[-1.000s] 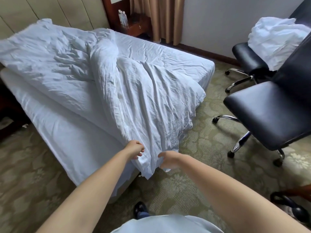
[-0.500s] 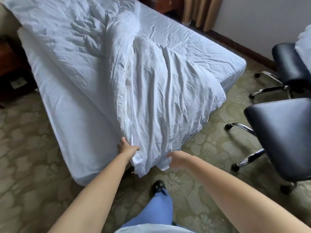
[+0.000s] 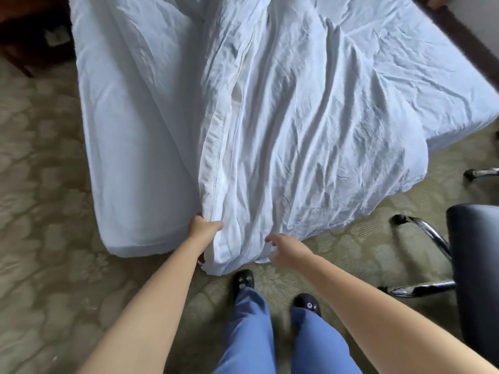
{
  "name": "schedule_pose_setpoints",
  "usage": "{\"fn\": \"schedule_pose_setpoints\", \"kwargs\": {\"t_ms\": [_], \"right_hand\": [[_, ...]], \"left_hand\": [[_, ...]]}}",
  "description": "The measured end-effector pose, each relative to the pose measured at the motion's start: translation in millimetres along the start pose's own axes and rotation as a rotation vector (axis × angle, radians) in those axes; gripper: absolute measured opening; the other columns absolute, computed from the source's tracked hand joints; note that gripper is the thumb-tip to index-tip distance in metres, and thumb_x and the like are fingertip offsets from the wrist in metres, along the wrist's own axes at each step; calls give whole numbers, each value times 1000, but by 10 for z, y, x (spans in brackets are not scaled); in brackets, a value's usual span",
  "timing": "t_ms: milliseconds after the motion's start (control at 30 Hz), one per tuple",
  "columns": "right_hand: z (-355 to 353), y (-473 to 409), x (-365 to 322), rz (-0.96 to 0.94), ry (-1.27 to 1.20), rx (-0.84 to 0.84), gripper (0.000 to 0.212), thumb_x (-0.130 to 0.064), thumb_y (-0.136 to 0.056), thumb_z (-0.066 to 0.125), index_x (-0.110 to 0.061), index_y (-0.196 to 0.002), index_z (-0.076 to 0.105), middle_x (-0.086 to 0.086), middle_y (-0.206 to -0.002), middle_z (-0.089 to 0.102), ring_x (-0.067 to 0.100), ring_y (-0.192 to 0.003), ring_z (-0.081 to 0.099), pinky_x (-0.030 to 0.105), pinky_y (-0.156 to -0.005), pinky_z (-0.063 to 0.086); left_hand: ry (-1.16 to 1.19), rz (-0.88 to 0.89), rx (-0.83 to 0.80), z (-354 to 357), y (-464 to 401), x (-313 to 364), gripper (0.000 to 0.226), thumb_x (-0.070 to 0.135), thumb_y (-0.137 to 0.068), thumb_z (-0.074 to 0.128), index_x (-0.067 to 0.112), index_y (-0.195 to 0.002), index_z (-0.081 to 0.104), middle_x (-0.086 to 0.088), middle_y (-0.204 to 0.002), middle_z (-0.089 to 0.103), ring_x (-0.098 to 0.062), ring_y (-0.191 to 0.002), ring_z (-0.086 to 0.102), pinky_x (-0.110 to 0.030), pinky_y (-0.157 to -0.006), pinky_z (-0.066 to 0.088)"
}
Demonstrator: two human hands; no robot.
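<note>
Indoors, duvet [image 3: 310, 130] over bed [image 3: 129, 157], patterned carpet [image 3: 40, 211], left grip [image 3: 204, 229] clutching duvet, right grip [image 3: 287, 251] seemingly pinching it

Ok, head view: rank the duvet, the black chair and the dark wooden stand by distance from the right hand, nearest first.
1. duvet, touching the right hand, just ahead of it.
2. black chair, off to the right.
3. dark wooden stand, far left, beyond the bed.
</note>
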State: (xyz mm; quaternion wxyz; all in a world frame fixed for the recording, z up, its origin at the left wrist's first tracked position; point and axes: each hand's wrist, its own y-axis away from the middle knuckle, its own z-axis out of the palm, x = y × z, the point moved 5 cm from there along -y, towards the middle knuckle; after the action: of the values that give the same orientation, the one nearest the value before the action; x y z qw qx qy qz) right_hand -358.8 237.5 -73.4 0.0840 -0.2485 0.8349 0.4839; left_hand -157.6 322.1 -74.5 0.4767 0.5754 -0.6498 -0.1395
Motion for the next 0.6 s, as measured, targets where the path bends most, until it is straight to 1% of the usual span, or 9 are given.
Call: {"fn": "schedule_pose_setpoints", "kwargs": {"t_ms": [100,133,200,267,333,400,500,567,600], "right_hand": [[-46,83,106,-105,82,-11,57,-21,-89,52,-23,-144,36,3,-143,40,25,-119,51,41,-94,49],[-70,125,173,-135,121,-7,60,-22,-89,55,-23,-145,34,3,-143,37,25,-122,48,42,-95,48],[-119,235,347,-189,200,-4,68,-25,-87,60,-24,-147,28,3,-145,33,26,-127,42,42,-97,47],[-162,360,559,-216,275,-9,78,-28,-84,65,-25,-149,22,4,-150,26,27,-134,34,41,-100,44],[-208,485,756,-230,337,-14,87,-33,-82,69,-27,-150,15,5,-154,17,27,-140,26,42,-105,40],[-263,573,923,-233,377,-7,95,-37,-81,71,-29,-151,7,6,-157,9,28,-143,18,42,-110,34],[-318,692,1092,-215,444,2,106,-39,-80,72,-32,-152,-6,6,-159,-5,28,-147,5,43,-116,19],[-310,771,1129,-204,442,1,113,-40,-79,74,-29,-151,-12,5,-159,-11,28,-148,-1,42,-118,12],[-283,809,1123,-214,434,5,115,-41,-78,74,-27,-151,-14,4,-159,-12,27,-148,-3,42,-118,11]], "left_hand": [[-9,10,-26,194,314,14,29,10,-77,65,5,-103,53,-7,-96,57,-24,-87,56,-25,-69,41],[-18,-5,-57,279,437,16,25,11,-78,64,6,-100,52,-6,-92,54,-23,-84,55,-24,-66,39],[-96,-59,-139,511,709,-51,16,9,-77,62,9,-76,47,-4,-72,46,-18,-63,48,-22,-54,34],[-96,-50,-159,747,1008,-59,24,7,-71,60,14,-61,39,-1,-59,40,-14,-51,39,-20,-46,29],[35,-35,-105,875,1269,21,14,13,-56,55,14,-55,41,3,-49,41,-14,-48,36,-19,-45,28],[172,-24,-61,934,1422,162,10,15,-47,46,14,-50,36,6,-41,34,-15,-47,28,-21,-45,22],[258,9,-62,981,1670,354,12,13,-51,47,12,-55,35,0,-55,33,-15,-51,28,-25,-50,22],[328,13,-21,1013,1808,357,7,-1,-67,49,4,-68,45,-2,-65,40,-16,-60,40,-23,-52,29],[381,15,13,1016,1845,317,13,-10,-73,44,-1,-79,51,-5,-72,47,-19,-69,49,-22,-56,35]]}}
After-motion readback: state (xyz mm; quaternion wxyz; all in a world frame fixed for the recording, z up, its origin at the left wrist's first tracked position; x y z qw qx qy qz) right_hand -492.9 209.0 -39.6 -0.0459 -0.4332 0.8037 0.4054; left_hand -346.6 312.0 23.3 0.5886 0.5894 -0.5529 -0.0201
